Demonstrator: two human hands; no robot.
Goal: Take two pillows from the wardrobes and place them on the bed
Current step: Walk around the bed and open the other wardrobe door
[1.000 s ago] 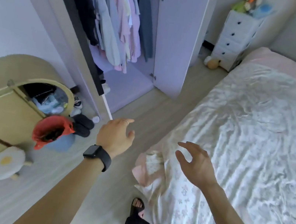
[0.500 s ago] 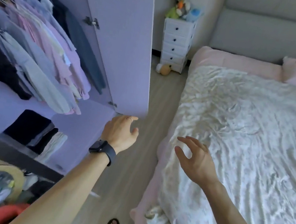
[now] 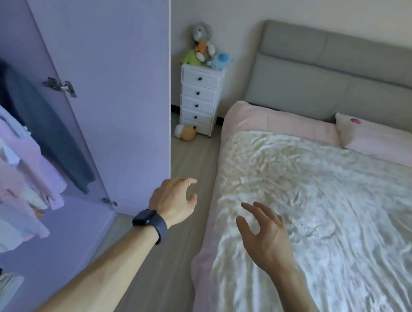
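Both hands are empty with fingers spread: the left hand (image 3: 173,202), wearing a dark watch (image 3: 151,224), hangs over the floor just right of the open lilac wardrobe door (image 3: 101,58); the right hand (image 3: 265,235) hovers above the near-left bed (image 3: 323,228). One pink pillow (image 3: 385,143) lies far right by the headboard (image 3: 346,78).

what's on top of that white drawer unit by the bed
Stuffed toys are piled on the white drawer unit: a grey one, a green one and a blue one. Anything behind them is hidden.
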